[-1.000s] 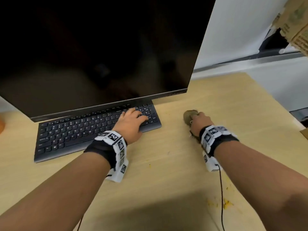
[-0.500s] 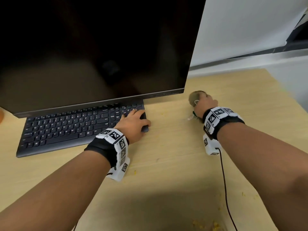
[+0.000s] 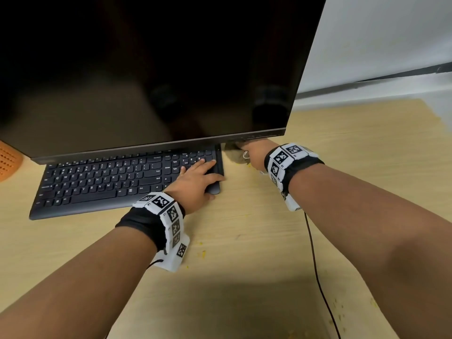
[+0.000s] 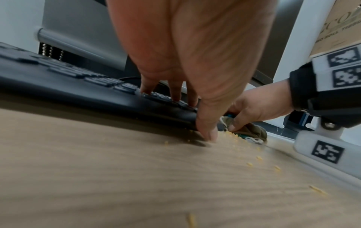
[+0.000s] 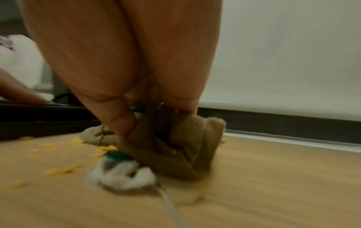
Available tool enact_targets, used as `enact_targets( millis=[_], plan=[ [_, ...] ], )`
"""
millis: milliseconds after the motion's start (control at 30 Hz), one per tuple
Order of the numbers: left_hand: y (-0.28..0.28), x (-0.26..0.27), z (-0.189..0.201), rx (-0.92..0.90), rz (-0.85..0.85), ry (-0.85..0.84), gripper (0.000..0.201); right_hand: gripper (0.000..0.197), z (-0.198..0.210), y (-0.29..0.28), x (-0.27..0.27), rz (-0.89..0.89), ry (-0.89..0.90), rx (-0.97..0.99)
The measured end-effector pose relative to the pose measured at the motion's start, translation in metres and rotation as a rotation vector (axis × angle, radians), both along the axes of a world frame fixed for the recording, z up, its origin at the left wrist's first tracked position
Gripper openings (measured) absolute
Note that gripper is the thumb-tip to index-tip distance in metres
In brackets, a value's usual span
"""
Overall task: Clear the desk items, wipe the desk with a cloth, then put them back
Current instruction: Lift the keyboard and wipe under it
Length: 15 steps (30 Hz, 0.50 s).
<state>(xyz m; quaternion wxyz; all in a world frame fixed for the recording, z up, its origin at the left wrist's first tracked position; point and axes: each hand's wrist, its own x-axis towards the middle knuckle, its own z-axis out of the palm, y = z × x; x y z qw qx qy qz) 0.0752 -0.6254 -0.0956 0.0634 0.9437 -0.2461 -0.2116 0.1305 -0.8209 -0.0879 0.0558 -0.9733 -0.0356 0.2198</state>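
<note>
While the left hand [image 3: 195, 178] rested on the right end of the black keyboard [image 3: 117, 182], its fingers lay fairly straight across the last keys and its thumb reached down over the keyboard's near right corner to the desk [image 3: 244, 241]. From the left wrist view the thumb tip touched the wood right at that corner, and 3 fingertips pressed on the keys; the hand was flat and relaxed rather than wrapped around anything.

At 1 o'clock from the left hand, the right hand [image 3: 254, 152] had its fingers and thumb curled around a bunched brown cloth [image 3: 236, 159], which it pressed against the desk just beside the keyboard's right edge. The cloth sat partly under the lower right corner of the dark monitor [image 3: 146, 69], so the head view hid the fingers; the right wrist view showed the thumb and fingers pinching the folds, with a white and green patch of the cloth [image 5: 121, 174] trailing on the wood at 6 o'clock from the thumb.

Small yellow crumbs [image 4: 232, 135] lay scattered on the desk next to the cloth and toward the near edge. The keyboard sat below the monitor, its far edge tucked under the screen. An orange perforated object [image 3: 8, 160] showed at 9 o'clock, at the desk's left edge. A thin black cable [image 3: 315, 265] ran from the right wrist band toward 6 o'clock across the desk.
</note>
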Motion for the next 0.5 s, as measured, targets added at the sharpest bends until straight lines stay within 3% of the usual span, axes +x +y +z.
enact_targets(
  millis=[100,267,367,500],
  plan=[
    [-0.001,-0.001,0.001,-0.011,0.024,0.002,0.061,0.055,0.003,0.012,-0.006,0.096,0.205,-0.096],
    [0.0,-0.006,0.003,-0.041,0.066,-0.01,0.071,0.057,0.012,0.018,-0.048,0.248,0.218,-0.161],
    [0.008,-0.013,0.001,-0.089,0.113,-0.05,0.07,0.067,0.0,0.009,-0.077,0.314,0.157,-0.033],
    [0.037,-0.026,0.004,-0.15,0.203,-0.113,0.061,0.063,0.001,0.003,-0.117,0.392,0.175,0.088]
  ],
)
